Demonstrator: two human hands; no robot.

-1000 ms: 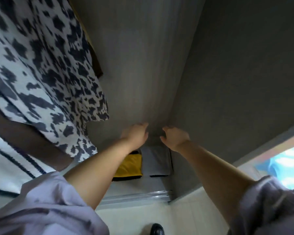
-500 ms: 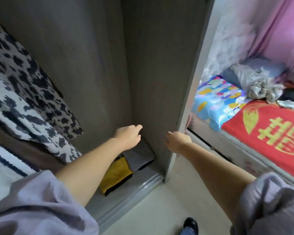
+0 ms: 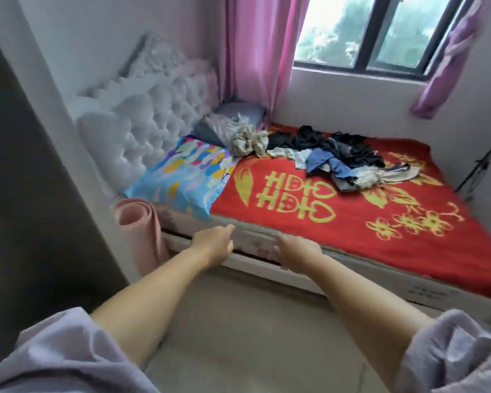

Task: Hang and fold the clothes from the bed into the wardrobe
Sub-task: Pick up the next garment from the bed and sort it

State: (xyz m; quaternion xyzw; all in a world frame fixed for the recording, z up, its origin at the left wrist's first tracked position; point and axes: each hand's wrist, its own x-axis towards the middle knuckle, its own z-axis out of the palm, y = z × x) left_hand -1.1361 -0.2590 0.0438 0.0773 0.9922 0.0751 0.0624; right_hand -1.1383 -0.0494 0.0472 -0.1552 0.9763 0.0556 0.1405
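A heap of clothes (image 3: 335, 157), black, blue and pale pieces tangled together, lies on the far side of the bed's red blanket (image 3: 352, 222) below the window. The wardrobe's grey side panel (image 3: 26, 194) fills the left edge of the view. My left hand (image 3: 213, 242) and my right hand (image 3: 295, 252) reach forward over the floor, in front of the bed's near edge. Both hold nothing, with fingers loosely bent. The clothes heap is well beyond both hands.
A rolled pink mat (image 3: 139, 231) stands between wardrobe and bed. A colourful pillow (image 3: 184, 171) and a grey pillow (image 3: 233, 117) lie by the tufted white headboard (image 3: 142, 117). Pink curtains (image 3: 255, 52) frame the window. A black stand (image 3: 476, 168) leans at the right wall.
The view swung right, from inside the wardrobe with its hanging garments and folded stacks to the bed. Both hands left the wardrobe and now point toward the bed, still holding nothing.
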